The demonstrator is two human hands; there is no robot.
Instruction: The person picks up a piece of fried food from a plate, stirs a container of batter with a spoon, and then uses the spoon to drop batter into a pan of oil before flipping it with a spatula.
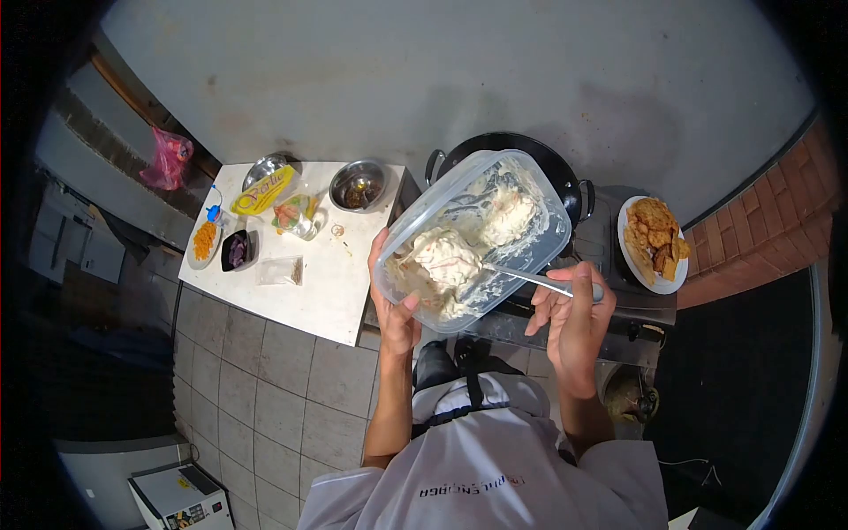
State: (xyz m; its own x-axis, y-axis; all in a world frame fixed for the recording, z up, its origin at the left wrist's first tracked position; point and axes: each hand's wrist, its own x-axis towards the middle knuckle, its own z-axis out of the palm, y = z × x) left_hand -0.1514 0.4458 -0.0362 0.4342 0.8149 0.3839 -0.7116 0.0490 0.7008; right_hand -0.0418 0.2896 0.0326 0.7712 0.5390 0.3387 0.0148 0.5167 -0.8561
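My left hand (397, 318) grips the near left side of a clear plastic container (558, 231), which is tilted in front of me. Inside it, a thick creamy white mixture (444, 259) lies in two mounds and is smeared over the walls. My right hand (579, 325) is closed on the handle of a metal spoon (530, 276), whose head is buried in the nearer mound. Partly hidden behind the container, a black wok (503, 141) with two loop handles sits on the stove (609, 234).
Right of the wok, a white plate (676, 284) holds golden fried pieces (652, 231). The white table (327, 309) at left carries metal bowls (358, 184), a yellow packet (262, 191), a dark bowl of purple pieces (236, 250) and a plate of orange bits (204, 244). A brick wall (751, 216) borders the right.
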